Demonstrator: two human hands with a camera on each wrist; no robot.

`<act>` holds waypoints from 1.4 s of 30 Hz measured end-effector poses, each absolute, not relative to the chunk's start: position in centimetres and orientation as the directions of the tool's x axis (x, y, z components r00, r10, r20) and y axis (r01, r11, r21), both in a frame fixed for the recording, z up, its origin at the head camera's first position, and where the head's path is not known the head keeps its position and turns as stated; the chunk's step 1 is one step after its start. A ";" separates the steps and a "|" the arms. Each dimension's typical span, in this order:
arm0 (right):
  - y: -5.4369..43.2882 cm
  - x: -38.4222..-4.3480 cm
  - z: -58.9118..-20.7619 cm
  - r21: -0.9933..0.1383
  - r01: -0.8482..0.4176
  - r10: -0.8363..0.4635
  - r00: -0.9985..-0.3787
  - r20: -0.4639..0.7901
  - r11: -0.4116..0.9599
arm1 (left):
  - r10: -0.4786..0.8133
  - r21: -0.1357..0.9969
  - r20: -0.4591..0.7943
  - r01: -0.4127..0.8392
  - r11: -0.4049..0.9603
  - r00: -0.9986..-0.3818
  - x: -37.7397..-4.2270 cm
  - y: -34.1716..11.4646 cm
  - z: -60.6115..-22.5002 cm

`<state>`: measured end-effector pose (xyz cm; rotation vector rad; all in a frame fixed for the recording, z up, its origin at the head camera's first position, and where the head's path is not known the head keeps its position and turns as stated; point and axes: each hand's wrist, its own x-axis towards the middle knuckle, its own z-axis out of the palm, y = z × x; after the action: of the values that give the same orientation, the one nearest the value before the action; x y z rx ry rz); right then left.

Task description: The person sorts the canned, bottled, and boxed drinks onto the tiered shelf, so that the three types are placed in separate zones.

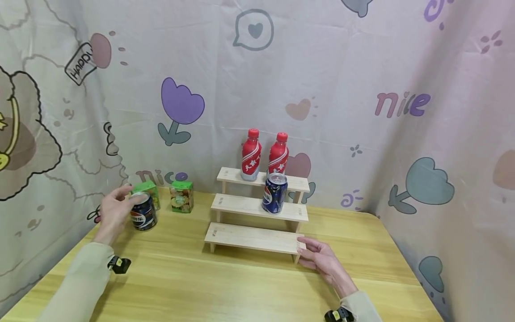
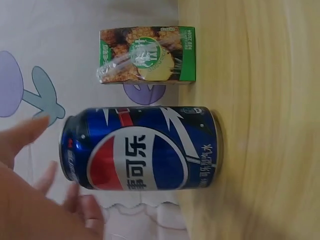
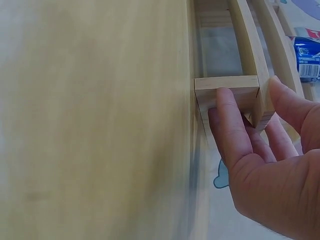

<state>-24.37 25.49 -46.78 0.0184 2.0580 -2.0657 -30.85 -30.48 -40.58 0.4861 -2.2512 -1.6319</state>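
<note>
My left hand (image 1: 116,210) reaches the top of a dark blue cola can (image 1: 144,217) that stands on the table at the left. In the left wrist view its thumb and fingers spread around the rim end of that can (image 2: 140,148), loosely and with gaps. My right hand (image 1: 322,259) is at the right end of the lowest step of a three-step wooden stand (image 1: 249,237). The right wrist view shows the thumb on the edge of the step board (image 3: 262,95) and the fingers against its leg (image 3: 225,84), gripping that corner.
Two red-labelled bottles (image 1: 251,154) stand on the stand's top step. A second blue can (image 1: 275,193) is on the middle step. Green juice boxes (image 1: 182,197) stand behind the left can, near a patterned curtain (image 1: 322,67) along the table's (image 1: 181,286) back.
</note>
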 end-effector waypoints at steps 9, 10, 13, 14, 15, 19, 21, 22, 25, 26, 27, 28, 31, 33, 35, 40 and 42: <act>25.5 -24.5 -47.0 -0.986 0.169 -0.155 -0.974 -0.168 0.007 | -0.257 0.907 0.012 -0.097 0.409 -0.966 -30.9 -31.0 -42.0; 25.5 -24.5 -47.0 -0.986 0.167 -0.155 -0.974 -0.166 0.007 | -0.256 0.908 0.014 -0.095 0.407 -0.966 -30.9 -30.9 -42.0; 25.5 -24.6 -47.0 -0.986 0.165 -0.153 -0.974 -0.165 0.008 | -0.256 0.910 0.024 -0.085 0.405 -0.966 -31.0 -30.9 -42.2; 25.5 -24.6 -47.0 -0.986 0.165 -0.151 -0.975 -0.164 0.008 | -0.254 0.910 0.026 -0.082 0.405 -0.967 -31.0 -30.9 -42.2; 25.5 -24.6 -47.0 -0.986 0.164 -0.149 -0.975 -0.164 0.009 | -0.253 0.909 0.025 -0.083 0.409 -0.967 -31.0 -31.0 -42.2; 25.4 -24.6 -46.9 -0.987 0.163 -0.148 -0.975 -0.163 0.013 | -0.239 0.905 0.013 -0.090 0.415 -0.971 -31.0 -31.1 -42.5; 25.4 -24.6 -47.0 -0.987 0.162 -0.151 -0.975 -0.162 0.015 | -0.236 0.905 0.010 -0.091 0.415 -0.972 -31.0 -31.2 -42.7; 25.4 -24.6 -47.0 -0.987 0.163 -0.153 -0.975 -0.163 0.014 | -0.233 0.905 0.011 -0.090 0.416 -0.972 -31.0 -31.1 -42.7; 25.4 -24.6 -47.0 -0.987 0.163 -0.150 -0.975 -0.163 0.012 | -0.239 0.898 0.020 -0.088 0.431 -0.971 -31.0 -31.0 -42.7; 25.4 -24.6 -47.0 -0.987 0.162 -0.149 -0.976 -0.162 0.010 | -0.244 0.896 0.024 -0.088 0.435 -0.970 -30.9 -30.9 -42.7; 25.4 -24.6 -47.0 -0.987 0.162 -0.147 -0.976 -0.162 0.010 | -0.250 0.894 0.027 -0.089 0.439 -0.968 -30.9 -30.8 -42.6; 25.4 -24.6 -47.0 -0.987 0.163 -0.145 -0.976 -0.163 0.009 | -0.257 0.894 0.030 -0.088 0.439 -0.966 -30.9 -30.8 -42.6; 25.4 -24.6 -47.0 -0.987 0.161 -0.144 -0.977 -0.160 0.009 | -0.283 0.888 0.046 -0.091 0.451 -0.958 -30.9 -30.5 -42.5; 25.4 -24.7 -47.0 -0.987 0.161 -0.145 -0.976 -0.161 0.010 | -0.298 0.884 0.058 -0.090 0.460 -0.953 -30.9 -30.3 -42.5; 25.4 -24.7 -47.1 -0.987 0.161 -0.144 -0.977 -0.160 0.009 | -0.307 0.875 0.074 -0.086 0.477 -0.949 -30.9 -30.2 -42.5; 25.3 -24.7 -47.1 -0.987 0.161 -0.140 -0.977 -0.160 0.004 | -0.313 0.889 0.120 -0.039 0.456 -0.942 -30.8 -29.5 -42.2; 25.3 -24.6 -47.1 -0.987 0.159 -0.141 -0.977 -0.158 0.003 | -0.316 0.897 0.145 -0.010 0.441 -0.938 -30.8 -29.0 -42.0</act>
<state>-24.58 25.31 -47.07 0.0187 2.0624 -2.0791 -30.82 -29.04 -42.03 0.2804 -2.4054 -1.4944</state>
